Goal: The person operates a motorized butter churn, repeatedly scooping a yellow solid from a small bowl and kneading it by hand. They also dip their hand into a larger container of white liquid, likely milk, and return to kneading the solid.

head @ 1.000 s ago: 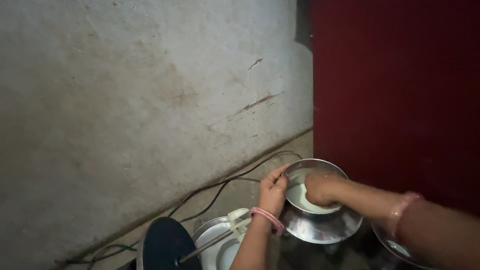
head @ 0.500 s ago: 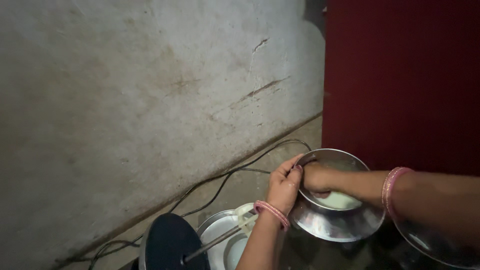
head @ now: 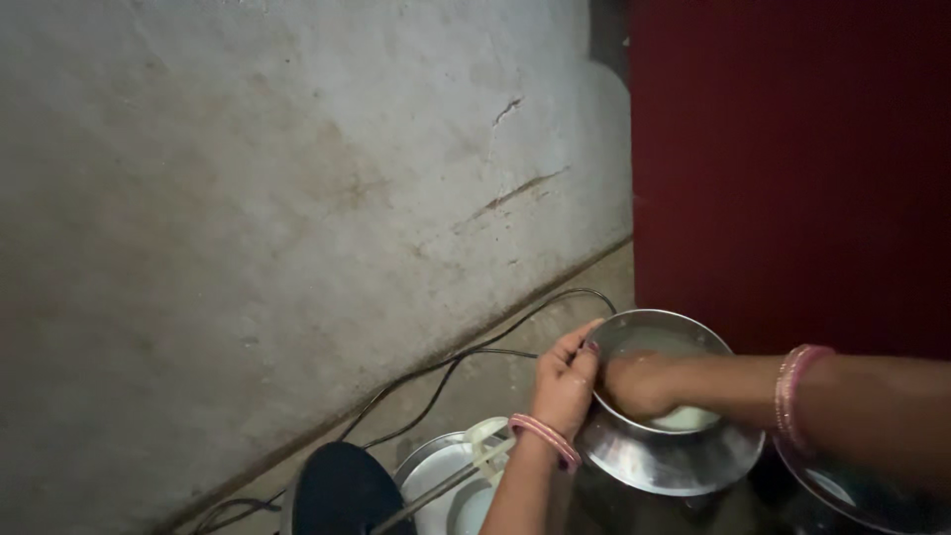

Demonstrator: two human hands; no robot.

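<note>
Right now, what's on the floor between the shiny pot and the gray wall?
In the head view, black cables run along the bare floor between the steel pot and the wall. Nothing else shows there.

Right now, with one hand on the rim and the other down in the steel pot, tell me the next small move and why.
Probably keep the left hand gripping the rim of the steel pot and sweep the right hand round the inner wall. The right hand is down inside, by the pale liquid at the bottom, so the pot likely needs that steadying grip while it rubs.
</note>
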